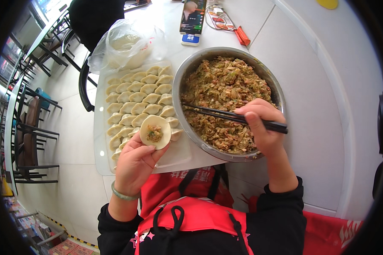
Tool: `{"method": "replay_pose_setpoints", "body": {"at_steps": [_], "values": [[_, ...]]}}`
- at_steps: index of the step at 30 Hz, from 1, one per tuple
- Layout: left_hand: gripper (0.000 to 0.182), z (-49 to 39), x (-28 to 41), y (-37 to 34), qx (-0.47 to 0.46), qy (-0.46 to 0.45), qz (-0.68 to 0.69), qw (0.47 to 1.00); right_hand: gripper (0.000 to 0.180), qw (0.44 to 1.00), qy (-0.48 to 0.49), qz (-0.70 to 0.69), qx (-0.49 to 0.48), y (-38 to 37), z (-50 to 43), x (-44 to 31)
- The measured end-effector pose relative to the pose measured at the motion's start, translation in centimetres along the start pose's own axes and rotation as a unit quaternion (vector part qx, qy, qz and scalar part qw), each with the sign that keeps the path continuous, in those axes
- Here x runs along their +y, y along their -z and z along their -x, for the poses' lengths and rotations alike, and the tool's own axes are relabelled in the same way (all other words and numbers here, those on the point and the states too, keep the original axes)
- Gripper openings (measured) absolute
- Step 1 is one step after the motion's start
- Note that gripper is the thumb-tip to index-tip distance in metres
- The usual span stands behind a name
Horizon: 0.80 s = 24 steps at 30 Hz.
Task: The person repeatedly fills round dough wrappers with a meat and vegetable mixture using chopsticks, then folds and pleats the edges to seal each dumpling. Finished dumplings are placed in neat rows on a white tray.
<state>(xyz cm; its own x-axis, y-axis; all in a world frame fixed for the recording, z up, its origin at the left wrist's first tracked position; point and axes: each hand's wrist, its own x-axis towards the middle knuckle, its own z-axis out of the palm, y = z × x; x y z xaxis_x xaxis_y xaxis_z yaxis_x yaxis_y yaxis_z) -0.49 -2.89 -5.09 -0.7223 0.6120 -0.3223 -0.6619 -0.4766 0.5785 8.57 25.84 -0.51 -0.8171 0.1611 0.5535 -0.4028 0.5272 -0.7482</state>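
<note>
My left hand [137, 161] holds a round dumpling wrapper [164, 134] flat between thumb and fingers. A small mound of filling [154, 133] sits in the wrapper's middle. In my right hand [265, 127] is a pair of black chopsticks [217, 114], their tips over the filling near the left wall of a large metal bowl [207, 149]. Chopped meat and vegetable filling [228, 81] heaps inside that bowl. Rows of folded dumplings [137, 96] cover most of a pale tray [177, 156] left of the bowl; my left hand hides some of them.
Behind the tray a clear plastic bag [124, 47] holds pale contents. A phone [193, 17] stands on a holder past the bowl, near a red packet [242, 35] and a cable [210, 24]. A white wall [354, 95] rises at right. Dark chairs [32, 137] stand at left.
</note>
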Motion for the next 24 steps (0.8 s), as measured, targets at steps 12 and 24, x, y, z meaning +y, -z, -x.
{"method": "replay_pose_setpoints", "body": {"at_steps": [12, 24], "values": [[0.049, -0.3, -0.2, 0.1, 0.008, 0.002, -0.022, 1.000, 0.021, 0.994, -0.080, -0.047, 0.060, 1.8, 2.4, -0.4], [0.048, -0.1, 0.3, -1.7, -0.017, 0.004, -0.037, 0.999, 0.028, 0.953, -0.123, -0.227, 0.158, 1.4, 3.0, 1.2]]}}
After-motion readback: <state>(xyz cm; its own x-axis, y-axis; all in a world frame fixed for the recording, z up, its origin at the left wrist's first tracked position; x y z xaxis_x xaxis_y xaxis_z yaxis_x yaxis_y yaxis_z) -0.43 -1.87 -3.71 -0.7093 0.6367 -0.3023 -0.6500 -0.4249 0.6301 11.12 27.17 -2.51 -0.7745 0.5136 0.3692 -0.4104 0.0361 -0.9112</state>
